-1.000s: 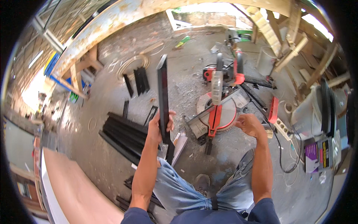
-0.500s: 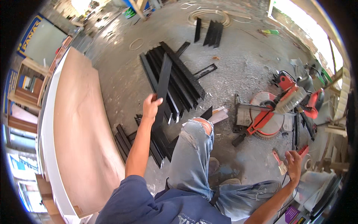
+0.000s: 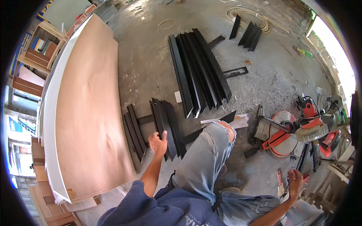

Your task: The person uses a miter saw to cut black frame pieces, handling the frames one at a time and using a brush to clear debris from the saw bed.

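My left hand point(image 3: 158, 144) hovers at the edge of a short row of black metal bars point(image 3: 164, 130), thumb raised and fingers apart, with nothing in it. Left of that row lie more dark bars point(image 3: 135, 132). Farther out, a bundle of long black channel bars point(image 3: 200, 71) rests on the floor. On the right, my right hand point(image 3: 295, 183) is closed with its fingers curled; whatever it may hold is hidden. Close beside it is a paintbrush point(image 3: 280, 178) with a red handle.
A red miter saw point(image 3: 277, 137) stands at right on the dusty floor. A large wooden panel point(image 3: 90, 113) with a white edge fills the left. Short black pieces point(image 3: 250, 36) and a coiled pale hose point(image 3: 264, 20) lie at the far side.
My left hand has come down toward me and let go of the long black bar, which now lies among the near row. My right hand stays by the brush. The view has shifted left.
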A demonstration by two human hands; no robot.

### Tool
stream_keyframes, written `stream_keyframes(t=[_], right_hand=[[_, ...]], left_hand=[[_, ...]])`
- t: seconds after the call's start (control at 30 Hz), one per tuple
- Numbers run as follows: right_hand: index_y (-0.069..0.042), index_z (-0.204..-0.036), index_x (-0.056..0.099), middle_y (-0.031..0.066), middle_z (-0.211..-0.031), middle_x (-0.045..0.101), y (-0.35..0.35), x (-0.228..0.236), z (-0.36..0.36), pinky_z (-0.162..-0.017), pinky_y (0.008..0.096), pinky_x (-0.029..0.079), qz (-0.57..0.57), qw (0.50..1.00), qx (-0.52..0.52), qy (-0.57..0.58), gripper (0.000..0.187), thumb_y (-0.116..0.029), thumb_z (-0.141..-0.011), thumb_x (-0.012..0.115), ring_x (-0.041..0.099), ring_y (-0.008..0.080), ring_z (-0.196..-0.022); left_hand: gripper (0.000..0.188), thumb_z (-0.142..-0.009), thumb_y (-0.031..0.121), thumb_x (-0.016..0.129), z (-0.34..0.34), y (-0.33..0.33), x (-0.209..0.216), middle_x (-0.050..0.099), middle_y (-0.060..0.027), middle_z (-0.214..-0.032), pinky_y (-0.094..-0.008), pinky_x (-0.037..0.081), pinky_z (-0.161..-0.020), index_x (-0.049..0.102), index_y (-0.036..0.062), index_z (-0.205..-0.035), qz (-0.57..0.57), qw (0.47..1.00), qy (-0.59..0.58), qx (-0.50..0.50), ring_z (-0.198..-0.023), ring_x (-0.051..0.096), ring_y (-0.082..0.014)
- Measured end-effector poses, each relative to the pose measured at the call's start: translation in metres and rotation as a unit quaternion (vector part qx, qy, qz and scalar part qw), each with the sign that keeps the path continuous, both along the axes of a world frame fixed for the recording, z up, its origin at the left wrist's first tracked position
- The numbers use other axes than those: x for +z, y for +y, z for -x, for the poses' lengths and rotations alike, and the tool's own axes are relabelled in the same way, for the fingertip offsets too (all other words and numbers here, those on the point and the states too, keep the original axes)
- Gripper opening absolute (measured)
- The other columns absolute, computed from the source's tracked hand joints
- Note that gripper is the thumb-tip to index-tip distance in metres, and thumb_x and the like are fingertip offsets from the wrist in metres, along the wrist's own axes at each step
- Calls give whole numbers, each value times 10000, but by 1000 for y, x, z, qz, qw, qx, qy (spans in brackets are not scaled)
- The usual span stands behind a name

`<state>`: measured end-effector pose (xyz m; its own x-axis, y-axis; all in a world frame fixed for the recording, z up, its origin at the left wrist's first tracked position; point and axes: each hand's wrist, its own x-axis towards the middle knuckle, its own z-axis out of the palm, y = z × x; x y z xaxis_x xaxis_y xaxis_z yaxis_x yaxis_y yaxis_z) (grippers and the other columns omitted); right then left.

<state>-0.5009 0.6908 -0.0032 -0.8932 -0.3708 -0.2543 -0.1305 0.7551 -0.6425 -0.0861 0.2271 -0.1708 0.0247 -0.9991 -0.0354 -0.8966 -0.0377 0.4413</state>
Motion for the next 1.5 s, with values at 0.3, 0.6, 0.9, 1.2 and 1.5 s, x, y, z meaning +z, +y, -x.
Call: stream_keyframes(t=[0.3, 0.6, 0.9, 1.2, 1.5], right_hand=[[8, -855, 627, 25, -747, 622, 34, -18, 0, -610, 253, 437, -7, 999, 11, -36, 302, -266, -960, 560, 556, 95, -667], [6, -903, 661, 37, -759, 653, 22, 1, -17, -618, 275, 443, -31, 998, -34, -44, 314, -290, -952, 569, 580, 107, -675], [25, -957, 658, 69, -764, 640, -10, 7, -4, -698, 303, 470, -71, 997, 34, -8, 266, -234, -918, 611, 608, 145, -738], [22, -965, 647, 59, -839, 644, -36, 24, -14, -689, 263, 459, 16, 999, -41, 18, 242, -215, -940, 607, 608, 131, -723], [40, -983, 646, 49, -822, 637, -51, 28, -15, -658, 252, 438, 69, 992, -44, 101, 262, -212, -945, 587, 570, 107, -733]], left_hand=[[655, -830, 449, 660, -121, -85, -40, 469, -253, -1259, -501, 375, -1015, 468, 1, -1266, -73, 947, -205, 234, -1223, 422, -410], [586, -822, 397, 714, -140, -112, -25, 609, -270, -1176, -444, 466, -967, 572, -62, -1157, -199, 941, -164, 218, -1129, 581, -391], [477, -809, 283, 736, -186, -117, -51, 615, -273, -1148, -442, 465, -955, 573, -66, -1090, -77, 953, -122, 267, -1112, 579, -402], [192, -854, 96, 646, -144, -95, -3, 655, -215, -960, -448, 463, -846, 621, -55, -969, 152, 970, -16, 187, -914, 613, -393], [276, -892, 56, 633, -13, -112, 102, 597, -86, -1050, -293, 445, -854, 543, -21, -1141, 151, 920, 351, -81, -939, 562, -170]])
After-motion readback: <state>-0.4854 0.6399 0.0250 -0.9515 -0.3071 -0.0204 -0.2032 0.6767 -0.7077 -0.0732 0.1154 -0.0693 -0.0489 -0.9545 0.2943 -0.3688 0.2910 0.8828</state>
